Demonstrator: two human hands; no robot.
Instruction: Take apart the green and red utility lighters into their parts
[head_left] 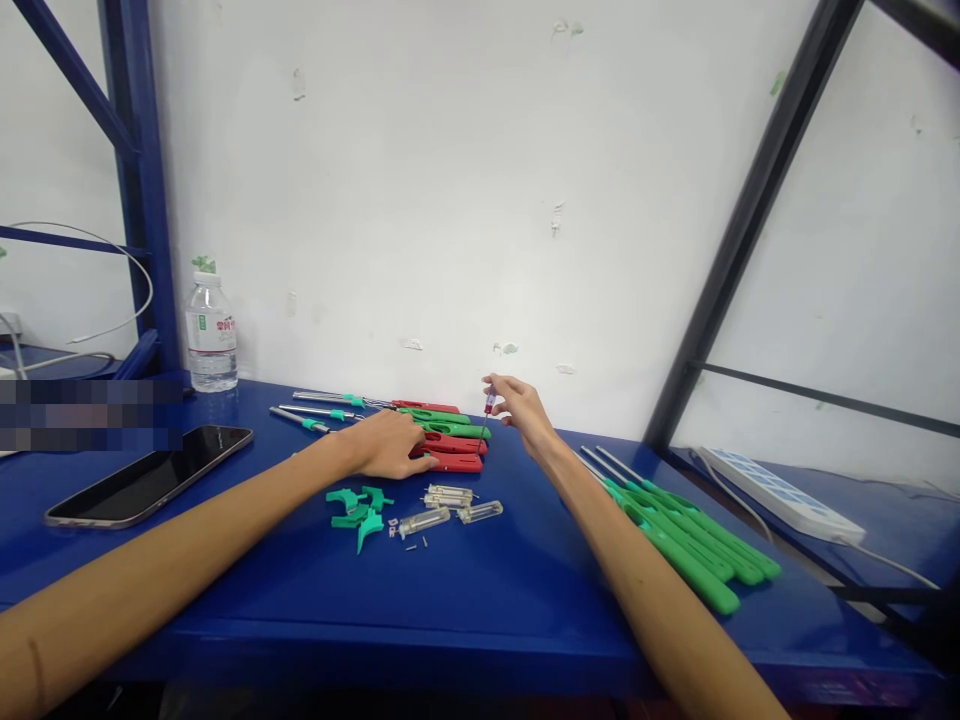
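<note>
A small screwdriver [491,398] with a clear purplish handle stands nearly upright in my right hand [523,408], pinched between the fingers. Its thin shaft points down at the end of a red long-nosed lighter [459,463]. My left hand [388,442] lies over the red lighters, fingers closed on the nearest one and covering its middle. Beyond are green lighters [442,417] and another red lighter [427,406], their metal tubes pointing left. In front lie green triggers [363,512], clear fuel tanks [424,521] and tiny metal pins [424,542].
Several green lighters [690,545] lie together at the right. A phone [154,475] and a water bottle [212,335] are on the left of the blue table [420,610]. A white power strip [784,492] lies beyond the dark post [750,230] at right.
</note>
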